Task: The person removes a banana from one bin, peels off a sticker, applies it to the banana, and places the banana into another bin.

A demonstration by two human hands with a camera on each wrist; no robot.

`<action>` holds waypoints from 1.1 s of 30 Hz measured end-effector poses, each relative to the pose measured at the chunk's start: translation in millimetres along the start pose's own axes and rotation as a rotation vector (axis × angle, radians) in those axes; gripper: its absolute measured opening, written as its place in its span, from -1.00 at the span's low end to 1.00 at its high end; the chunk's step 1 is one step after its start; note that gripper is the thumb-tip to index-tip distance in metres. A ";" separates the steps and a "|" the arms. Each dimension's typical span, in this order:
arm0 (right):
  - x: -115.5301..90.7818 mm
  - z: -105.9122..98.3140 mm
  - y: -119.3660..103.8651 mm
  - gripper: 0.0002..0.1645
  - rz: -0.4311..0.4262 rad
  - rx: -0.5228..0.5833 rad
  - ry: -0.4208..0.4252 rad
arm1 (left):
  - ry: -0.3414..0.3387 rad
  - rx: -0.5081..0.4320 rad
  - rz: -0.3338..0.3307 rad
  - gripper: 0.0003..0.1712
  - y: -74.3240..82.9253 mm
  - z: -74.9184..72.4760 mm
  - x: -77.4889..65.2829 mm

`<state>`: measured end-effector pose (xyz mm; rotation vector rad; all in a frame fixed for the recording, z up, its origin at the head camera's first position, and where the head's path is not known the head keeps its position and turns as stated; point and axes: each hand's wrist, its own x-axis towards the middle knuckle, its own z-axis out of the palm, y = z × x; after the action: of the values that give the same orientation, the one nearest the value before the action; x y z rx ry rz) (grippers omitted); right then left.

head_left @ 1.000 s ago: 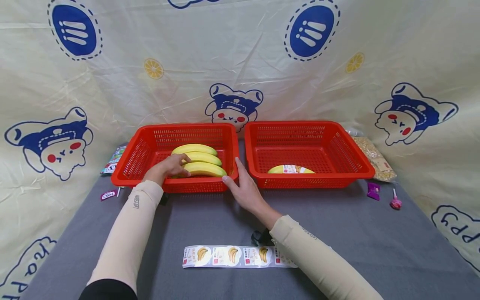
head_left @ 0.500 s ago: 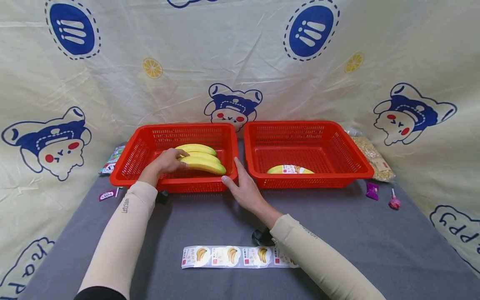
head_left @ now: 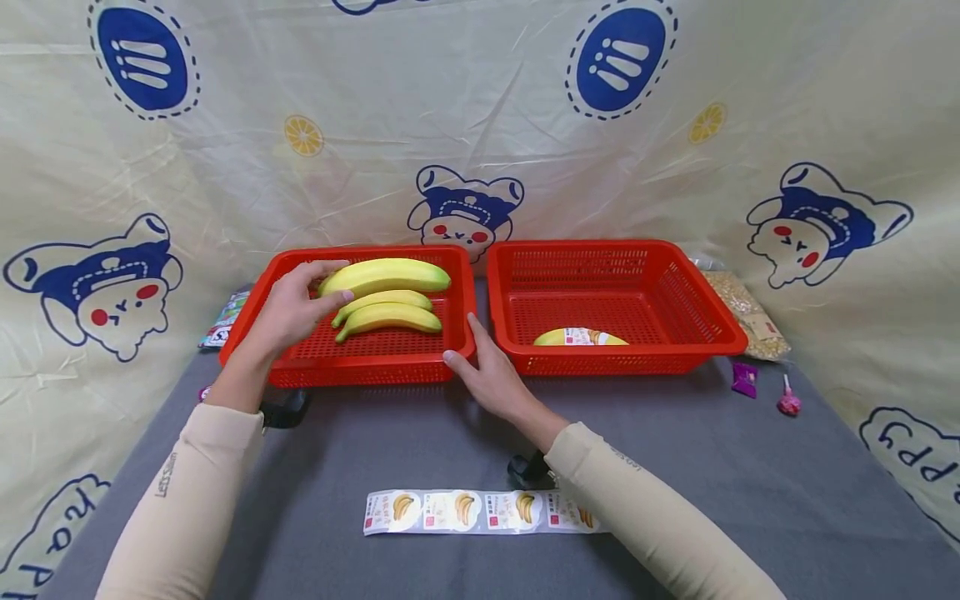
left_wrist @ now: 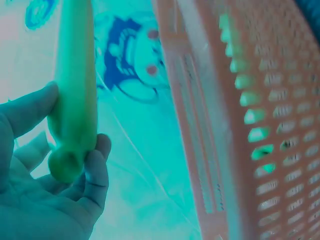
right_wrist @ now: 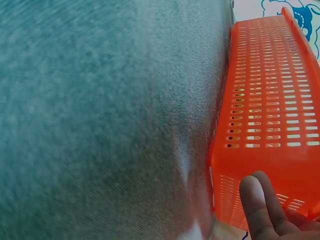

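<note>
A yellow banana (head_left: 390, 277) is held by my left hand (head_left: 288, 304) above the left red basket (head_left: 375, 373). Thumb and fingers pinch it near one end, its stub showing in the left wrist view between the fingers (left_wrist: 95, 182). Below it, two more bananas (head_left: 390, 317) lie side by side on the basket floor. My right hand (head_left: 491, 379) rests on the front right corner of this basket, thumb at the front and straight fingers along the side. In the right wrist view, two fingertips (right_wrist: 252, 192) overlap the basket's wall.
The right red basket (head_left: 630, 362) contains a banana (head_left: 551, 337) with a label on it. A strip of banana stickers (head_left: 465, 511) lies on the grey cloth near the right forearm. To the right are a bag of kernels (head_left: 750, 321), a purple wrapper (head_left: 744, 379) and a lollipop (head_left: 789, 402).
My left hand has taken hold of the front banana and raised it from the others, moving up and to the left. My right hand has stayed at the basket corner.
</note>
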<state>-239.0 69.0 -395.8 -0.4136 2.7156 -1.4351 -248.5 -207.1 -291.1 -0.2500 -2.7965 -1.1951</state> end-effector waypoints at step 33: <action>-1.1 -12.6 -7.9 -0.04 0.107 0.043 -0.131 | -0.130 0.089 0.071 -0.52 -25.8 121.7 -98.1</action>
<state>-238.3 75.1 -382.3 -0.3414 2.5578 -1.3852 -159.2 -147.8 -407.7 -0.4303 -2.9144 -1.0732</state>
